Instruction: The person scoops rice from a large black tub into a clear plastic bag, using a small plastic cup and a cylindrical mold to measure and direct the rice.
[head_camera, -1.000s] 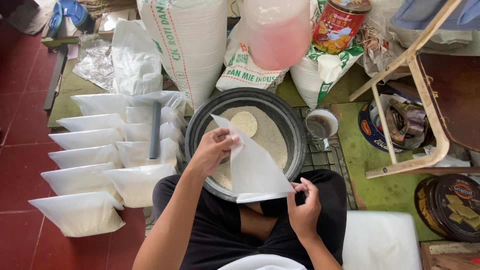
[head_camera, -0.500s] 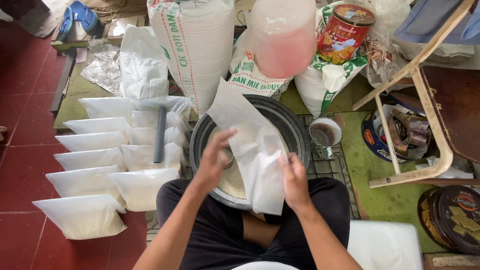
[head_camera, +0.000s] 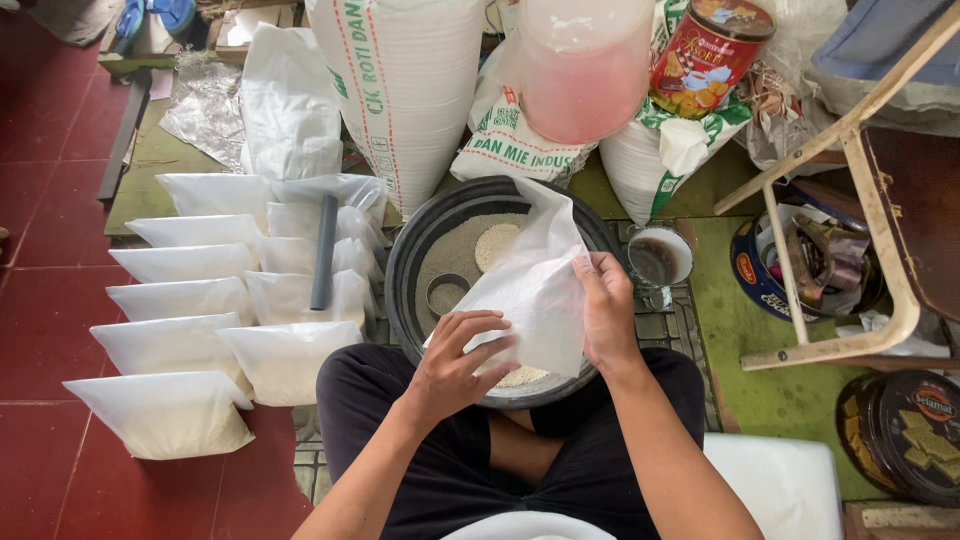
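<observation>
Red floor (head_camera: 40, 180), hands (both) on bag (head_camera: 535, 300) over basin (head_camera: 405, 290)

The empty plastic bag (head_camera: 535, 290), earlier spread flat and wide, now hangs bunched between both hands; the left hand (head_camera: 455, 360) has dropped to its lower edge, the right hand (head_camera: 607, 310) grips its side.
</observation>
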